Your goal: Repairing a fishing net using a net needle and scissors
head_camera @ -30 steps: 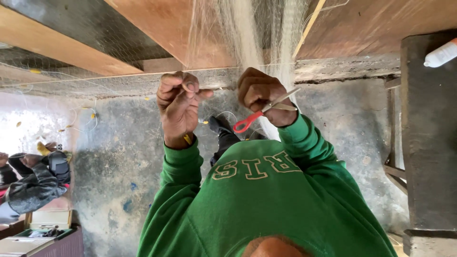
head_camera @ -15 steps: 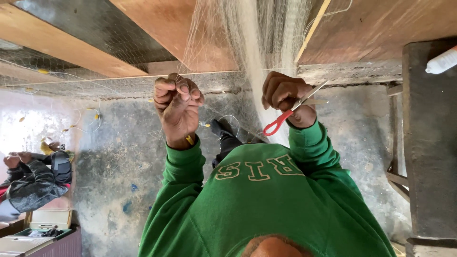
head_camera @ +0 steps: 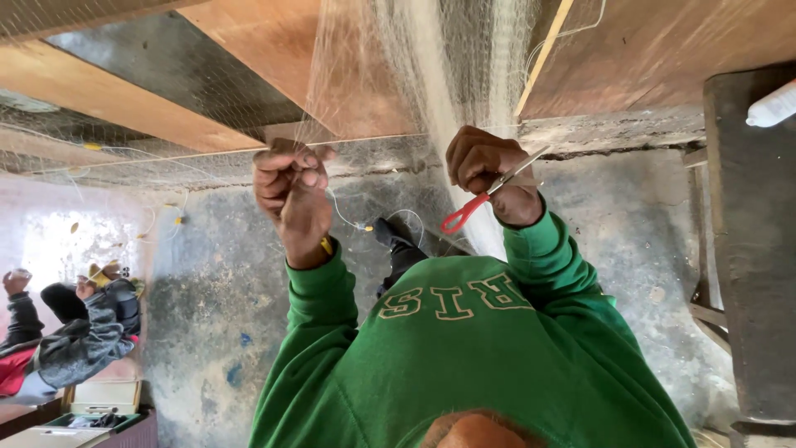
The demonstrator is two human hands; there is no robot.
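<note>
We are working on a thin, pale fishing net (head_camera: 431,91) that is hanging in the upper middle of the frame. It looks very light and soft, and we think it will tangle or tear if we are pulling hard. It is best to be pinching just a few threads, close to the spot we are working on.

Our left hand (head_camera: 290,195), left of the middle, is curling shut and pinching a bit of the net between its fingertips. Our right hand (head_camera: 489,170), right of the middle, is closing around small scissors with red handles (head_camera: 485,195), and it is touching the thick bunch of net.

Half a second ago our hands were sitting a little closer together. Now the right hand is sitting higher in the frame and the left hand a little lower.
</note>
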